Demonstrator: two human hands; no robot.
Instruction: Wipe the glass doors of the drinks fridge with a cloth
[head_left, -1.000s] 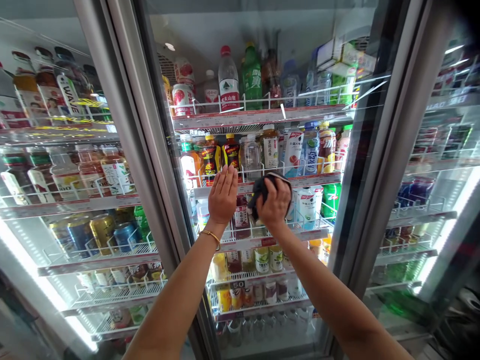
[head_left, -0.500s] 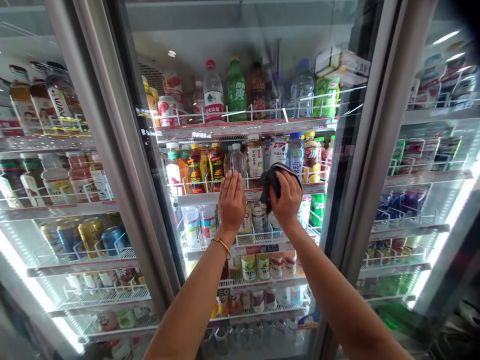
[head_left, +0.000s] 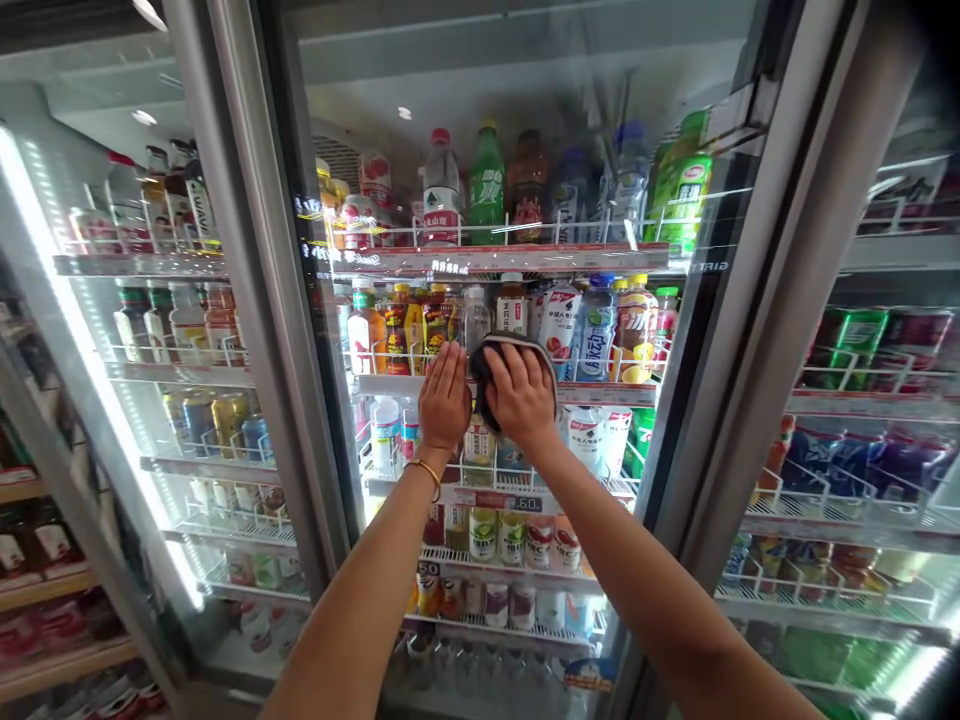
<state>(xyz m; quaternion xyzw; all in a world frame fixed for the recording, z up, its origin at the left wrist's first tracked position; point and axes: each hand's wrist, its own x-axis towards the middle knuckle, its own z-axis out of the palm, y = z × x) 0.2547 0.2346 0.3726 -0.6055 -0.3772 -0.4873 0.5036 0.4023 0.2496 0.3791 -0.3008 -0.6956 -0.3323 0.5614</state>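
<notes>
Through the middle glass door of a drinks cooler, rows of bottles and cups show on wire-fronted shelves. Against this glass, my right hand presses a dark cloth with a pale edge, fingers bent over it. Just to its left, my left hand lies flat on the pane, fingers straight and holding nothing. A thin gold bracelet circles the left wrist. Behind the glass near the hands stand a clear bottle and a white-labelled bottle; the cloth and hands hide part of that shelf.
Metal door frames border the pane on the left and right. Neighbouring cooler sections hold more bottles and cans. At far left is an open shelf with red packages. A price strip runs below the hands.
My right hand and the cloth have slid left across the glass, close up to my left hand. My left hand stays flat, slightly further left in view. The camera view has shifted.
</notes>
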